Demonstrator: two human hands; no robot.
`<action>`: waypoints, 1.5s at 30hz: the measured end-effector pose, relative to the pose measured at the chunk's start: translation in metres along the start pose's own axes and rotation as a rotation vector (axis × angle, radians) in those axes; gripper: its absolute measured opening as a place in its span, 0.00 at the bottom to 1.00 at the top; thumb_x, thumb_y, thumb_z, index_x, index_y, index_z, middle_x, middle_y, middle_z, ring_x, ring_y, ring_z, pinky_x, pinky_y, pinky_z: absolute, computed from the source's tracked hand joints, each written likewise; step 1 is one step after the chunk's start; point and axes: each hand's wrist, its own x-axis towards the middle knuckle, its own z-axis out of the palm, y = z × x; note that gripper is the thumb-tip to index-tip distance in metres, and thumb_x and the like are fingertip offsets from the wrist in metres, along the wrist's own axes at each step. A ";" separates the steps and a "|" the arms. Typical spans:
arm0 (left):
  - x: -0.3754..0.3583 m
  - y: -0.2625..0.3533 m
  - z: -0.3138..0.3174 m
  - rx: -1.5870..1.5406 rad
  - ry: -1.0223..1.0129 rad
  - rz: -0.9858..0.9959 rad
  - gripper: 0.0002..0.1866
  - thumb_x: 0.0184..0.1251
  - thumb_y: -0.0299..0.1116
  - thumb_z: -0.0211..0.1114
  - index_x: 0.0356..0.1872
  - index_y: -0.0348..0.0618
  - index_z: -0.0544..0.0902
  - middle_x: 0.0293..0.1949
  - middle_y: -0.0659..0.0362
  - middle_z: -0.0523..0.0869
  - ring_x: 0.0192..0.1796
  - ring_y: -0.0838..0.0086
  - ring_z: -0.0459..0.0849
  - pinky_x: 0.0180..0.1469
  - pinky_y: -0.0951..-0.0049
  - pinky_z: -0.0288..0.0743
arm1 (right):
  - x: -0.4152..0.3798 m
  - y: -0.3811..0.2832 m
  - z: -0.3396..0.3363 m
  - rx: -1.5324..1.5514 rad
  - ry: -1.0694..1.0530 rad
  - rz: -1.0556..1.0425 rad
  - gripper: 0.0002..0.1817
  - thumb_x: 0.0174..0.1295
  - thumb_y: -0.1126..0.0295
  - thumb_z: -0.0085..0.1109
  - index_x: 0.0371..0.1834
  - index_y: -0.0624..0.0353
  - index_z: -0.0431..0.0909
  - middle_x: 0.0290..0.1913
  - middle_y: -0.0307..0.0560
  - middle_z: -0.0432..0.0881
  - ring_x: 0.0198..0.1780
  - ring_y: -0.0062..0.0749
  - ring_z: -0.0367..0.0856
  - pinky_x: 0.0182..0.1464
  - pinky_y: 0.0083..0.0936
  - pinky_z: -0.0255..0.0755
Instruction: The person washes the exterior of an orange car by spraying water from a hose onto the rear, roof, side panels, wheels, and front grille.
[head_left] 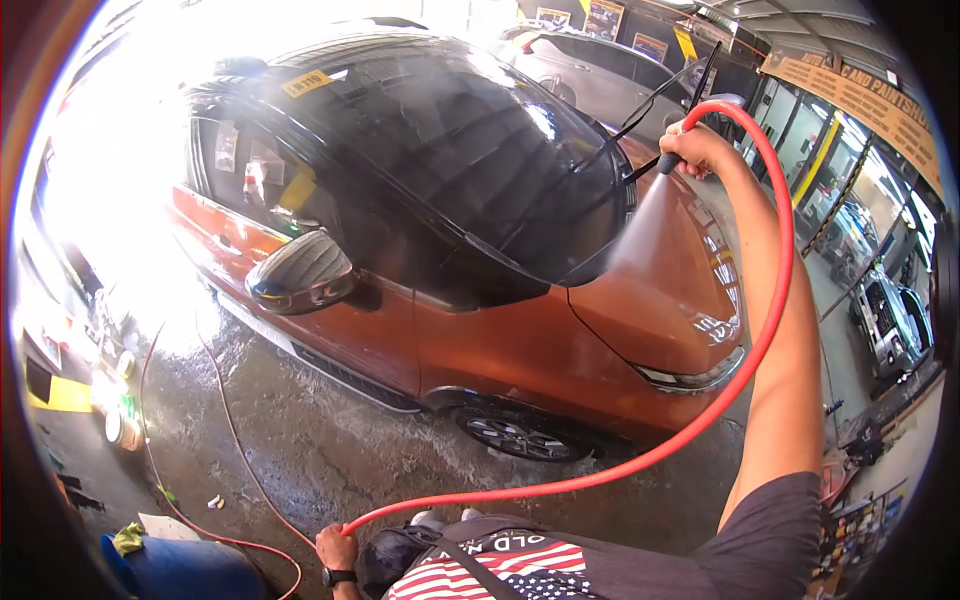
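My right hand is raised at arm's length over the hood, closed around a black spray nozzle. A white fan of water leaves it and strikes the base of the windshield and the hood of an orange car. From the nozzle a red hose loops down past my arm and across my front. Low in the view, by my waist, my left hand is wrapped around that hose. The wiper arms stand lifted off the wet, dark windshield.
A blue barrel with a yellowish cloth on its rim is at lower left. Thinner hose trails over the wet floor. A silver car is parked behind. Glass shopfronts line the right.
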 end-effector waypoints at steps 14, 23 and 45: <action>0.051 -0.024 -0.013 0.039 -0.044 0.023 0.13 0.54 0.39 0.63 0.22 0.40 0.85 0.24 0.43 0.82 0.31 0.48 0.83 0.35 0.52 0.75 | 0.028 -0.026 -0.025 0.081 0.435 0.036 0.12 0.59 0.59 0.55 0.31 0.56 0.71 0.16 0.39 0.70 0.13 0.24 0.67 0.15 0.26 0.64; 0.083 -0.056 -0.022 0.024 -0.066 0.045 0.13 0.53 0.39 0.62 0.25 0.39 0.86 0.24 0.42 0.82 0.32 0.48 0.84 0.35 0.52 0.76 | -0.004 -0.026 -0.033 -0.031 0.335 0.105 0.13 0.57 0.58 0.54 0.32 0.58 0.73 0.18 0.41 0.74 0.15 0.22 0.70 0.17 0.25 0.67; 0.095 0.008 0.015 -0.004 -0.191 0.382 0.13 0.53 0.37 0.60 0.23 0.35 0.85 0.24 0.40 0.80 0.30 0.47 0.83 0.34 0.52 0.76 | -0.238 0.133 -0.061 0.133 0.364 0.128 0.11 0.60 0.63 0.54 0.37 0.60 0.77 0.21 0.38 0.74 0.14 0.16 0.69 0.13 0.15 0.63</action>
